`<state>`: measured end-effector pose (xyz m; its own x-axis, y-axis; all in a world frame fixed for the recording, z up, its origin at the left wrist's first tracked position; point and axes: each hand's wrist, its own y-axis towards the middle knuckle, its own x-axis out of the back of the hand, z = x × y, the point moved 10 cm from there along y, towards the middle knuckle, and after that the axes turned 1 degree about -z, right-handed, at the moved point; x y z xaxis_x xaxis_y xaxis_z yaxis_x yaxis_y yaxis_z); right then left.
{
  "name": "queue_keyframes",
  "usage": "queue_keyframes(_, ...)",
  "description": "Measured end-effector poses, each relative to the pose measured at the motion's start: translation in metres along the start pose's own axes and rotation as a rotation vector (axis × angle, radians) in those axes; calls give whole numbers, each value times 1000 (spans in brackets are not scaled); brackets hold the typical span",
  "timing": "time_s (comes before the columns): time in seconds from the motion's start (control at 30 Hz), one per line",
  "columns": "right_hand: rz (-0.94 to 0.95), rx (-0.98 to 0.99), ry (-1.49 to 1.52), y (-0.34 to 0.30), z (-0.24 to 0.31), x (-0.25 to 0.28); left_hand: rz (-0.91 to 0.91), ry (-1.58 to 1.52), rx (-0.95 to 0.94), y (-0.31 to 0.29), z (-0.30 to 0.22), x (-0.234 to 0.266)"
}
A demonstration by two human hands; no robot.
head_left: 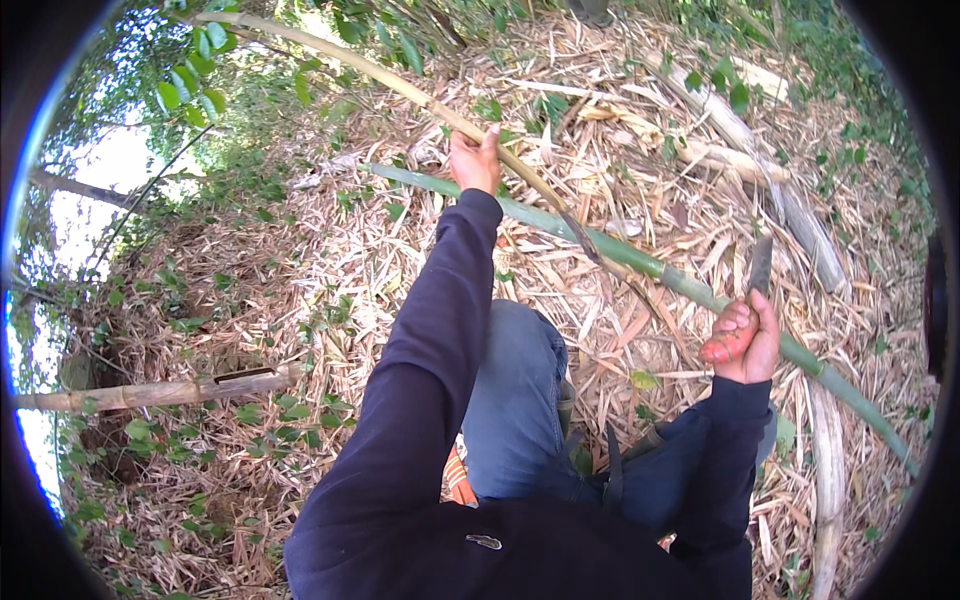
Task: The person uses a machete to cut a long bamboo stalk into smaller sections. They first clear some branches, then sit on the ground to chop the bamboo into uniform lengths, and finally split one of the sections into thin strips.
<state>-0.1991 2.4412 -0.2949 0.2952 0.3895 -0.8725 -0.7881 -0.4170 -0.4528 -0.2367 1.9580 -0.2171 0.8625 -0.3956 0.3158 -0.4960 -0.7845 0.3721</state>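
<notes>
A thin, dry, tan bamboo stalk (365,69) slants from the upper left down toward the middle of the ground. My left hand (474,162) is stretched forward and closed around it partway along. Its lower end is darker and crosses over a green bamboo pole (628,254), which lies diagonally from the upper middle to the lower right. In my right hand (748,340) is a knife (762,266), gripped by its red-orange handle with the dark blade pointing up and away from me. That hand is over the green pole, and whether it touches it I cannot tell.
Dry bamboo leaves and sheaths (620,150) cover the ground. A weathered grey pole (805,225) lies at the right, and a cut pole (170,392) at the left. Leafy branches (195,85) hang at the upper left. My bent knee (515,390) is between my arms.
</notes>
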Motion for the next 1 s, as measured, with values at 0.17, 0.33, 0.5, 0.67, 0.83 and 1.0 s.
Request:
queue_keyframes(0.17,-31,0,4,8,4,14,30,27,26,-3,-7,-7)
queue_keyframes(0.33,-46,41,-46,4,11,7,134,-103,88,-14,-24,-24)
queue_keyframes(0.5,-70,40,-86,4,2,9,68,-45,31,-1,-7,-17)
queue_keyframes(0.67,-74,59,-70,7,3,16,137,-114,0,-7,-27,-28)
queue_keyframes(0.83,-90,43,-6,7,-3,11,191,-65,-3,-4,-38,-27)
queue_keyframes(1.0,-78,-5,-77,1,-7,5,358,-357,73,-15,-38,-42)
